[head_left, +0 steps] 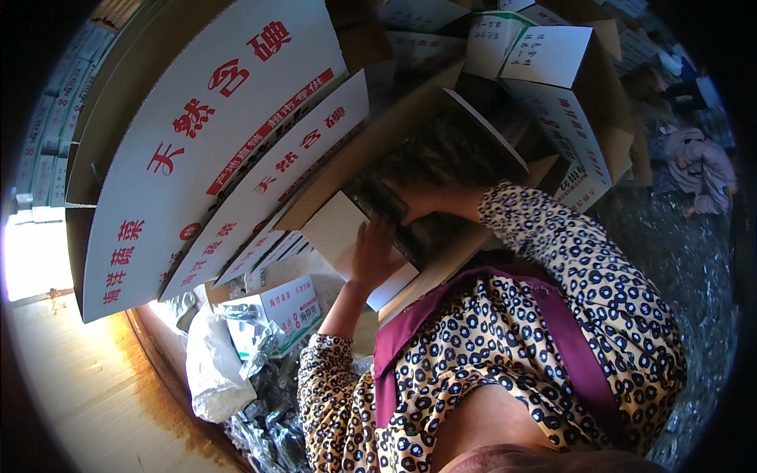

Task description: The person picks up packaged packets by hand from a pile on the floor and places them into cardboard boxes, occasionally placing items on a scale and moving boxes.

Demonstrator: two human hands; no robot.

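Observation:
An open cardboard carton [378,162] stands before me, with dark, shiny plastic-wrapped packets [437,151] inside it. My left hand [377,251] lies on a raised white end flap [337,227] of the carton, its fingertips at the inner edge. Inside the carton, my right hand [423,198] rests against a dark packet at the flap's side, its fingers partly hidden in shadow. Whether that hand grips the packet cannot be told. The far end flap [488,127] stands up beyond the packets.
Large printed cartons [207,136] stand at the left. Below them are a smaller white box [290,307], a white plastic sack [216,366] and loose dark packets [272,437]. Another open carton [562,112] is at the upper right. A person [698,165] bends at the far right beside shiny plastic packets [680,254].

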